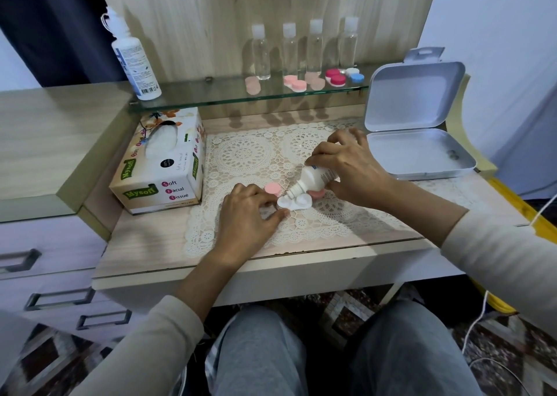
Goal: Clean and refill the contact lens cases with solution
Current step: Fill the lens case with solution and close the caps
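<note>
— Pale wood panelling backs this nook, and the tabletop (144,244) below it carries a lace mat (244,154). What lies on the mat?

— A white lens case (298,205), flat and near the mat's middle, with no caps on it. One pink cap (272,188) sits just behind its left end. A second pink cap (318,194) shows only partly, tucked behind the bottle.

— Which bottle?

— A small white solution bottle (316,177). The right hand (346,166) is wrapped around its body and tips it so the nozzle points down and left, over the case's left well. I cannot tell whether the tip touches the well.

— And the other hand?

— The left hand (247,217) is low over the mat with its fingers curled. Thumb and forefinger pinch the left end of the lens case.

— What stands to the sides?

— A tissue box (162,169) sits at the mat's left edge, with a tissue poking from its slot. On the right a white tin (419,151) lies open, its lid propped upright.

— Higher up?

— A glass shelf (196,98) runs along the panelling. At its left end stands a large labelled bottle (135,63) with a white cap. Farther right, four clear bottles (315,48) with white caps stand in a row. In front of them lie a pink case (295,83), a red-capped case (336,77), and next to it a white cap (352,71) and a blue cap (357,78). Two paler pink pieces on the shelf are too faint to make out.
</note>
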Available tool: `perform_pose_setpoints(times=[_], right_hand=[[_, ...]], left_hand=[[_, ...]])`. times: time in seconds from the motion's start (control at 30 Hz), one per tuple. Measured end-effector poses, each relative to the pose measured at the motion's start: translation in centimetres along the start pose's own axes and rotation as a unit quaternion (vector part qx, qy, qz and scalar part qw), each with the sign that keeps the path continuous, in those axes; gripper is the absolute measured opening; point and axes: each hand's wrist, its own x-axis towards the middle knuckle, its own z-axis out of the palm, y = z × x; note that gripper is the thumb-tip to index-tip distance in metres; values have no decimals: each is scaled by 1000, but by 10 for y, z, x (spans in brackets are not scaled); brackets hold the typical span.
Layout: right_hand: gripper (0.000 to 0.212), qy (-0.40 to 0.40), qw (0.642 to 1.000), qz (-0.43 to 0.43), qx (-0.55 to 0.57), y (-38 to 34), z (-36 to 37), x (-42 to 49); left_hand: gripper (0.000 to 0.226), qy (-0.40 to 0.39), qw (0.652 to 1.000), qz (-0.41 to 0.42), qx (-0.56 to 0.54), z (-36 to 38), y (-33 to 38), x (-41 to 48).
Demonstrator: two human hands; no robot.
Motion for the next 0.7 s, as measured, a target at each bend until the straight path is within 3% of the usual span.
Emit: perform_pose_setpoints(times=[0.27, 0.43, 0.7], right_hand=[[49, -53, 997, 42, 25, 5, -3, -8], [52, -42, 997, 59, 18, 12, -12, -14], [52, 18, 998, 3, -54, 18, -12, -20]], left_hand=[[31, 4, 1000, 7, -2, 0, -1, 0], [31, 3, 1000, 5, -4, 0, -1, -1], [32, 4, 1000, 5, -8, 0, -1, -1]])
